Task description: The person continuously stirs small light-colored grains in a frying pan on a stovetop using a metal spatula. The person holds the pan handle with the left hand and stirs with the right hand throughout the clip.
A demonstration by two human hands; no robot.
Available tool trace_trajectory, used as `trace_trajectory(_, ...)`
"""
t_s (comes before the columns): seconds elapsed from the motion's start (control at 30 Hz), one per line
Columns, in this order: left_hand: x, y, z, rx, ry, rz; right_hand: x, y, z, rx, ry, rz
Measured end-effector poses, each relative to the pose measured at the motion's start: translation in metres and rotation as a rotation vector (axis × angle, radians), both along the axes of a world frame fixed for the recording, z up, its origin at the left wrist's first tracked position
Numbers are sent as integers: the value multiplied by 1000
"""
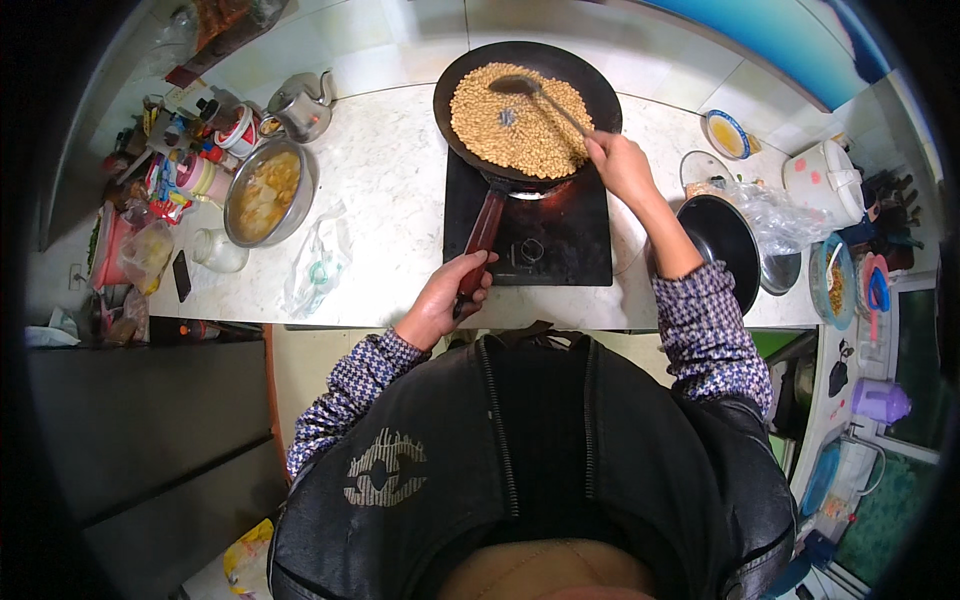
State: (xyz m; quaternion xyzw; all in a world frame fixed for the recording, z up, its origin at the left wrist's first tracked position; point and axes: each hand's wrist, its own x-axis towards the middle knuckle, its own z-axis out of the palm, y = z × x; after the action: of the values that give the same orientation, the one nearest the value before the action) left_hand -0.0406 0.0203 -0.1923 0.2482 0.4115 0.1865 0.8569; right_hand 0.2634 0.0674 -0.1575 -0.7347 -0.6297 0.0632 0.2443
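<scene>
A dark wok sits over the far part of a black induction or ceramic cooktop, where a red glow shows under its near edge. Pale tan beans or similar kernels spread across the wok. My left hand is closed around the wok's reddish-brown handle. With my right hand I grip the handle of a metal ladle; its dark bowl rests on or just above the kernels, left of my hand.
Left on the counter stand a steel bowl of food in liquid, a kettle, a glass jar and a plastic bag. A black pan, clear plastic wrap, a white pot and a blue-rimmed bowl are at right.
</scene>
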Motion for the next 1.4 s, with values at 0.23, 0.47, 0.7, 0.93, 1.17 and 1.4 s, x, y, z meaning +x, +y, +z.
trace_trajectory(0.23,-2,0,-4,-3,-64,7,10,-4,4,-28,-206,-61)
trace_trajectory(0.47,-3,2,-6,-10,-87,-26,31,-111,76,-231,-2,43)
trace_trajectory(0.7,-2,1,-5,-2,-56,-8,40,-138,116,-268,24,117)
trace_trajectory(0.93,-2,1,-4,7,-58,-13,25,-39,37,-97,6,-22)
trace_trajectory(1.17,-2,1,-6,-2,-71,-10,11,28,-18,3,51,-180)
trace_trajectory(1.4,-2,1,-5,8,-74,-15,-8,-16,-22,-29,342,139)
